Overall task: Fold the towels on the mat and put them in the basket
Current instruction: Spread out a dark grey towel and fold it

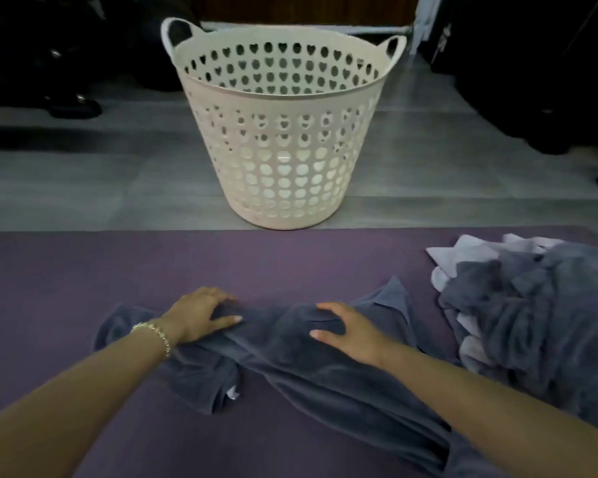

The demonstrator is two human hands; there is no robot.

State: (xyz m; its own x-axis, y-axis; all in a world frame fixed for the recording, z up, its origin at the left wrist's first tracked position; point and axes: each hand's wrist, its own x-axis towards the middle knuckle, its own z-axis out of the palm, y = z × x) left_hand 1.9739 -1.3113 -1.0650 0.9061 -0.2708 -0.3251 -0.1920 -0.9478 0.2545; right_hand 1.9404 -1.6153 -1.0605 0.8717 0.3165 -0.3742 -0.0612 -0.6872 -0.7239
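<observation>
- Two bare forearms reach in from the bottom edge, the left forearm (66,391) wearing a beaded bracelet (156,332) at the wrist, the right forearm (497,398) lying across the near part of the cloth.
- Under them a dark grey-blue towel (290,367) lies crumpled and unfolded on the purple mat (66,270), stretching from the lower right corner up toward the middle; a small white label (233,393) peeks out at its left fold.
- The left grip (201,315) is closed on the towel's far edge, fingers curled over a bunched ridge and thumb pressed along it.
- The right grip (351,331) clutches the same edge just to the right, cloth gathered between thumb and fingers.
- A pile of towels (539,315), dark grey-blue mixed with pale lilac pieces, sits heaped on the mat's right side, close beside the towel in hand.
- Beyond the mat's far edge a cream plastic laundry basket (280,95) with heart-shaped holes and two loop handles stands upright on the grey floor (83,174); no towel shows through its holes.
</observation>
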